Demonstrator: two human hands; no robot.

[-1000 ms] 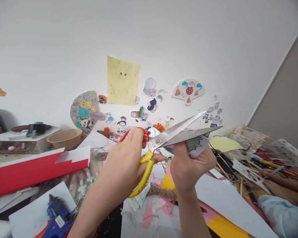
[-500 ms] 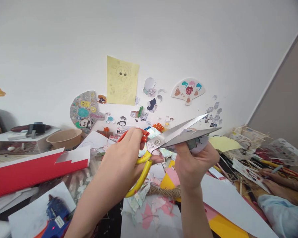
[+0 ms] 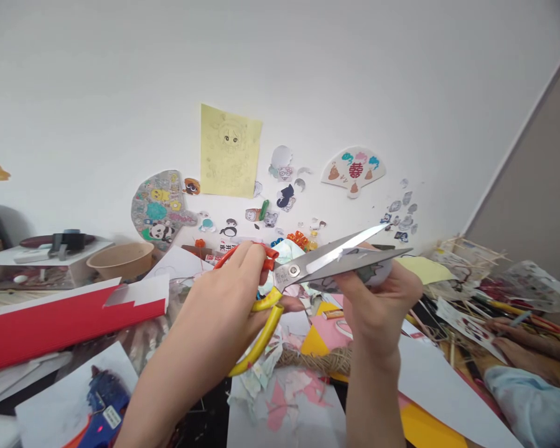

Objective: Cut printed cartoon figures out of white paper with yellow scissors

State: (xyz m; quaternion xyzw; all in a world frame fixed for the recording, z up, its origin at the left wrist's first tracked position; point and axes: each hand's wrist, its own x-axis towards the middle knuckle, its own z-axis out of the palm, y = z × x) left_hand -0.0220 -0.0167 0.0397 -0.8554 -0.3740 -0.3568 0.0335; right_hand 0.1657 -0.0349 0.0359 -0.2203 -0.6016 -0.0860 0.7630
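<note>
Yellow-and-red-handled scissors (image 3: 295,269) are in my left hand (image 3: 228,295), its fingers wrapped round the handles. Their long metal blades point right and stand slightly apart. A small printed paper cutout (image 3: 376,275) is pinched in my right hand (image 3: 378,298), thumb on the near side. Part of the cutout sits at the blades, which cover some of its print. Under my hands lie paper scraps (image 3: 280,404) in pink and pale green on a white sheet, with a coil of twine (image 3: 315,361) just behind them.
At left are a red board (image 3: 65,317), a tan bowl (image 3: 121,260) and a blue glue gun (image 3: 105,398) on white paper. Cutouts and a yellow drawing (image 3: 231,149) are on the wall. Another person's hands (image 3: 518,348) work at far right among sticks and papers.
My right hand has shifted a little right with the cutout. The scissors have moved slightly down and left, and more of the cutout's print shows above the lower blade.
</note>
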